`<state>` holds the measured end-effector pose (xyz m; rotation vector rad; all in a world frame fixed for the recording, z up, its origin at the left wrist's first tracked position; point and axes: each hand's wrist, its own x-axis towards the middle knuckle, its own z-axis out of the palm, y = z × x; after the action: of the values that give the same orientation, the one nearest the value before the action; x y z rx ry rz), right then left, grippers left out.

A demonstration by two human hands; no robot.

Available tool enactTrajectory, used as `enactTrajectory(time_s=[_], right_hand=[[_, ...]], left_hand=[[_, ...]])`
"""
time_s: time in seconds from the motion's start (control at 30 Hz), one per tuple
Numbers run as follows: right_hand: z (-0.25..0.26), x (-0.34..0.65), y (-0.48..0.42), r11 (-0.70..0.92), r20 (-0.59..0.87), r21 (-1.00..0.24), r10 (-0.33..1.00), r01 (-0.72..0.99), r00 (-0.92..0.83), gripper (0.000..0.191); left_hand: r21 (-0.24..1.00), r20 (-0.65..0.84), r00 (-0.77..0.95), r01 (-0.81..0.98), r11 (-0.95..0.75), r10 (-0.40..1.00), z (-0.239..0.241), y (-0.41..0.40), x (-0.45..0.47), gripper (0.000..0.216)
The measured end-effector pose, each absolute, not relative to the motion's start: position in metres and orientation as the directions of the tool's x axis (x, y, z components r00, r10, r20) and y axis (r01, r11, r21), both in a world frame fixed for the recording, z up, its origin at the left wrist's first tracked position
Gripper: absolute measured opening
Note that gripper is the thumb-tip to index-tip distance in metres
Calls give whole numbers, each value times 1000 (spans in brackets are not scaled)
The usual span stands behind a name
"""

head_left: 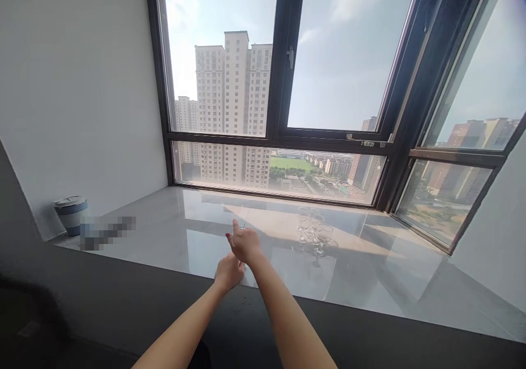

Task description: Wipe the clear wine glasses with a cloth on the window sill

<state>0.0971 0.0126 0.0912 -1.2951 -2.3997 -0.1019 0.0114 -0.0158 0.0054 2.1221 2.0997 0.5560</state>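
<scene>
My left hand (229,272) is closed just above the front edge of the window sill, its fingers curled. Touching it from above and to the right is my right hand (246,245), its index finger extended toward the window and its other fingers bent inward. A faint thin line or glint shows beside the right fingers. Whatever the hands hold, if anything, is too hidden or too clear to name. To their right, a group of several clear stemmed glasses (320,235) stands close together on the glossy tiled sill (164,232), apart from both hands.
At the sill's left end sits a white-and-blue tub (71,215), with a blurred-out item (107,233) beside it. Dark-framed windows (283,84) border the back and right. A pale wall (82,84) rises at left. The sill's front edge drops to a shaded wall below.
</scene>
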Motion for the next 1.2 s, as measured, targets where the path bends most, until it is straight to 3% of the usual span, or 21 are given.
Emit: enactTrajectory(time_s=[0.43,0.9,1.2], right_hand=[[84,97,14,565,426,-121,772,816,-472,64],[81,103,23,490,505,-423,826,762,-250,45],[81,102,17,490,614,-585,788,646,-41,47]], left_hand=[[345,164,-39,939,-21,986,8,-17,12,28],[332,204,-22,942,-48,979,5,-17,11,27],[323,188,-19,945,-43,982,5,-17,12,28]])
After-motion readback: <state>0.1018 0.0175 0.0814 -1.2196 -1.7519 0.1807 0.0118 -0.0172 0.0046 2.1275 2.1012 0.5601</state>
